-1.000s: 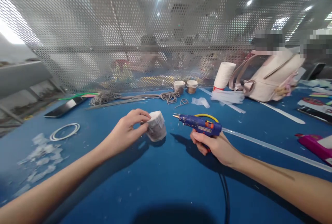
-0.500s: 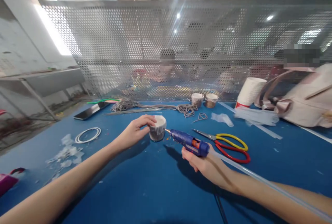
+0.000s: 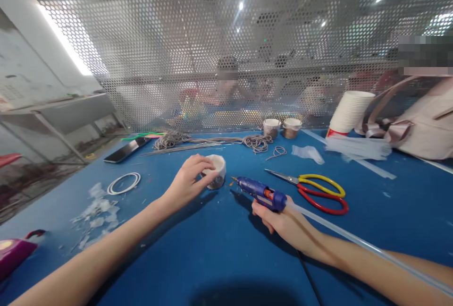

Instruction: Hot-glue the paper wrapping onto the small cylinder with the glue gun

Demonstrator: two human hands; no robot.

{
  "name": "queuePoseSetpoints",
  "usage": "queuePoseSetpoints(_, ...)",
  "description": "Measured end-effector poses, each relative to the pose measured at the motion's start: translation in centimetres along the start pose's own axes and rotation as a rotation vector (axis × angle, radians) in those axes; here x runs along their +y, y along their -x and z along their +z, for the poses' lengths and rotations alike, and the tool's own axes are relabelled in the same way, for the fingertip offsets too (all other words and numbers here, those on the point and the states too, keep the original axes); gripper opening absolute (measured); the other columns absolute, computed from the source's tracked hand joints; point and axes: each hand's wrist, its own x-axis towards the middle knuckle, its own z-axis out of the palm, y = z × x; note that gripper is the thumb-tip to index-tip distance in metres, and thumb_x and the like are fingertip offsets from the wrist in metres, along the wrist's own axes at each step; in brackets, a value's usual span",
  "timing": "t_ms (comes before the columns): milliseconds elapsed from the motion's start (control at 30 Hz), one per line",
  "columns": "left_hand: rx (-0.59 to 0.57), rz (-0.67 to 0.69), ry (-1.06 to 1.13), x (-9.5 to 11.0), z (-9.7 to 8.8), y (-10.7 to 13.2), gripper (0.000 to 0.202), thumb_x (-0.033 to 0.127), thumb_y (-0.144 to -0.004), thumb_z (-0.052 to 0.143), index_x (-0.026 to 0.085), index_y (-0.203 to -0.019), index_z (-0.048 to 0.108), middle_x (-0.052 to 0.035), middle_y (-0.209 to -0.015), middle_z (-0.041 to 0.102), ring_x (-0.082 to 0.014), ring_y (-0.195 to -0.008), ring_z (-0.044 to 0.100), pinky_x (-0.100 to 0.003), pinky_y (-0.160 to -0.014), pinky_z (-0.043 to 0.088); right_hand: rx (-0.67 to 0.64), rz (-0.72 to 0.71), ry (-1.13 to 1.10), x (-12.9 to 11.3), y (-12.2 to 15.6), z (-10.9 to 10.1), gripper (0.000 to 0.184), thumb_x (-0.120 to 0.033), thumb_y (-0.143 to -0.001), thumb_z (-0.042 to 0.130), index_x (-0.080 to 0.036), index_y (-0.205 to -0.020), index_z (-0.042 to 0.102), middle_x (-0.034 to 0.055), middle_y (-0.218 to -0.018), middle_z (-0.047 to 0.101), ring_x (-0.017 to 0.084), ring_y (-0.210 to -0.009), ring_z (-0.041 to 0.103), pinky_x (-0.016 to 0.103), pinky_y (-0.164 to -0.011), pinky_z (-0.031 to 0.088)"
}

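Note:
Near the middle of the blue table stands a small white-rimmed cup [image 3: 220, 169], its lower wall looking grey. My left hand [image 3: 193, 178] is closed around the cup's left side, the thumb across its front and the fingers at the rim. In my right hand [image 3: 274, 216] is a blue hot glue gun [image 3: 256, 190], its nozzle pointing left, a short gap from the cup. A long clear glue stick [image 3: 339, 233] trails out of the gun's back over my forearm. Scissors [image 3: 311, 188] with one yellow and one red handle lie beyond the gun, to its right.
Grey cord [image 3: 171, 140] lies in bundles along the back, near two more cups [image 3: 292, 129]. Stacked paper cups [image 3: 350, 112], clear strips [image 3: 357, 148] and a pink bag [image 3: 428, 117] are at right. A phone [image 3: 125, 150], white rings [image 3: 123, 183] and scraps [image 3: 97, 214] lie left.
The glue gun's nozzle has drawn away from the cup's right side. My left hand has shifted its fingers, the thumb now lying across the cup's front. The view has tilted slightly.

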Motion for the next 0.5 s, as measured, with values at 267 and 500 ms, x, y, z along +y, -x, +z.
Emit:
queuePoseSetpoints(267,-0.054,0.086,-0.216,-0.9,1.5,0.9,0.021,0.033,-0.087,0.053,0.02,-0.072,0.057,-0.0009,-0.067,0.063,-0.0179,-0.075,0.061,-0.046,-0.097,0.043,-0.007,-0.03,-0.041,-1.5,0.0,0.2,0.022,-0.033,-0.082,0.052,-0.019,-0.066,0.048,-0.0066,-0.047,0.04,0.01,-0.048,0.038,0.024,-0.052,0.032)
queuePoseSetpoints(500,-0.059,-0.103,-0.147,-1.1,0.3,1.0,0.027,0.047,-0.073,0.064,0.021,-0.075,0.058,-0.0003,-0.074,0.066,-0.0182,-0.072,0.061,-0.05,-0.103,0.038,-0.016,-0.071,-0.082,-2.4,-0.1,0.2,0.017,-0.028,-0.08,0.054,-0.019,-0.067,0.047,-0.0056,-0.057,0.044,0.01,-0.055,0.036,0.023,-0.052,0.03)
